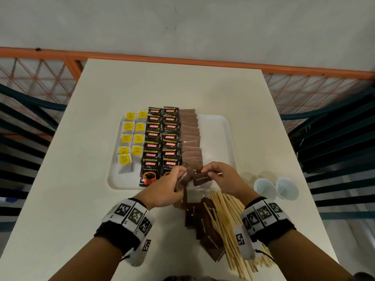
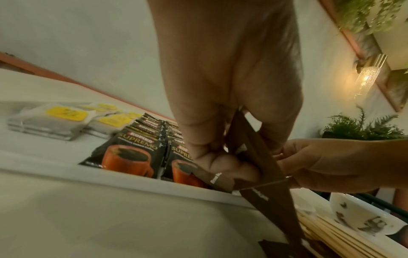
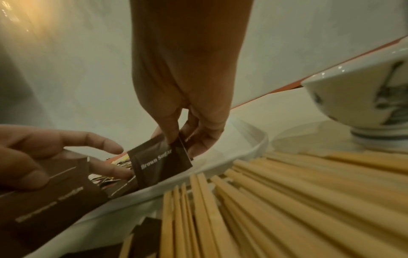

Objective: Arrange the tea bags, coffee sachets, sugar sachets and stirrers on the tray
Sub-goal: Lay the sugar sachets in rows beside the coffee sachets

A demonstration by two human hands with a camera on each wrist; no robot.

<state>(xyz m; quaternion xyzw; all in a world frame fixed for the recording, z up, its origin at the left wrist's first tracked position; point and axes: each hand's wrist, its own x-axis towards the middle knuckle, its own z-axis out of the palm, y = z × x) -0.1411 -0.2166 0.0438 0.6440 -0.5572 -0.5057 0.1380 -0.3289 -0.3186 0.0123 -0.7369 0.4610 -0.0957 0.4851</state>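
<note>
A: State the layout, largest item first.

B: The worktop (image 1: pixel 81 199) carries the tray (image 1: pixel 219 138) at its centre. On the tray, tea bags (image 1: pixel 132 136) lie in two columns at its left edge, coffee sachets (image 1: pixel 161 142) in two columns at mid-tray, and a column of sugar sachets (image 1: pixel 190 142) lies just beside them. Stirrers (image 1: pixel 227 226) and loose sugar sachets (image 1: pixel 203 224) lie off the tray, toward the near right corner of the worktop. Two cups (image 1: pixel 276 188) stand near the right edge.

A: Hands?

B: Left hand (image 1: pixel 164 191): fingers clenched on several brown sachets (image 2: pixel 260 171). Right hand (image 1: pixel 221 177): fingers pinch one brown sugar sachet (image 3: pixel 161 162) above the tray's near edge.
</note>
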